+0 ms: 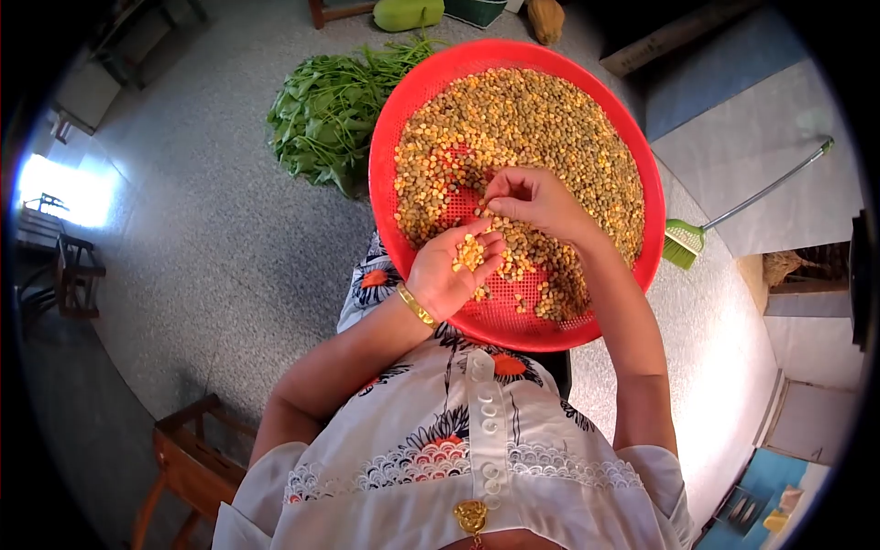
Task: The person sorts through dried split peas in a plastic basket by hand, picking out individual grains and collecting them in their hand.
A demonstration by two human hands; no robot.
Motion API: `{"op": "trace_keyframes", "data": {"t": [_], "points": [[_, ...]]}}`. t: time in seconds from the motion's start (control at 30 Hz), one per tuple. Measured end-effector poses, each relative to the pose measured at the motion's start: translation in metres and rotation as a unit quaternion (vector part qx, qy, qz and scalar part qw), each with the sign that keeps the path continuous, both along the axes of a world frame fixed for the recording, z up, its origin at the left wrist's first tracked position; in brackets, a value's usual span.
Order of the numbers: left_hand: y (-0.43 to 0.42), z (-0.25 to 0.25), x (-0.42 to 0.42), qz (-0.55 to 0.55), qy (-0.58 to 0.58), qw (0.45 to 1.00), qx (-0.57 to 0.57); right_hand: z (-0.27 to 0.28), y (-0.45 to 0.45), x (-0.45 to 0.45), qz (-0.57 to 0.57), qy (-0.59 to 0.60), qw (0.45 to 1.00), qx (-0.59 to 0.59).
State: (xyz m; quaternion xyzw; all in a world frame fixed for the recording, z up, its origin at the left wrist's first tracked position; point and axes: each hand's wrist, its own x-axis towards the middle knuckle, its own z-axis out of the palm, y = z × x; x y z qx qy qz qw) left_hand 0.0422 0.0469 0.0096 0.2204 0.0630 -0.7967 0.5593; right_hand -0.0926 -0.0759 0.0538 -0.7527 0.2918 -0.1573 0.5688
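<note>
A large round red basket (383, 165) with a mesh bottom rests at my lap, full of small yellow and brown kernels (532, 110). Over its near left part, my left hand (456, 266) is turned palm up, cupping a small pile of yellow kernels (468, 253). My right hand (534, 203) is just above and to the right of it, thumb and fingertips pinched together over the basket. Whatever is between those fingertips is too small to make out. Red mesh shows through around both hands.
Leafy greens (325, 115) lie on the floor left of the basket. Beyond it are a green gourd (408, 13) and an orange-brown gourd (546, 20). A green broom (683, 242) lies to the right. A wooden chair (197, 454) stands at lower left.
</note>
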Motion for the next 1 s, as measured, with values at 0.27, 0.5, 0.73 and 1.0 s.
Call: {"op": "trace_keyframes", "data": {"t": [0.27,0.5,0.73,1.0], "points": [[0.000,0.005,0.000,0.008,0.005,1.000,0.018,-0.018,-0.019,-0.003,-0.088,0.156,0.918,-0.353],[-0.001,0.001,0.000,0.002,-0.003,1.000,0.016,-0.027,-0.016,0.009,-0.056,0.224,0.864,-0.448],[0.001,0.001,0.000,0.002,-0.005,1.000,0.012,-0.010,-0.012,0.006,-0.078,0.220,0.914,-0.333],[-0.001,-0.001,-0.001,-0.002,-0.009,1.000,0.009,0.007,0.011,0.001,-0.002,0.000,1.000,0.009]]}}
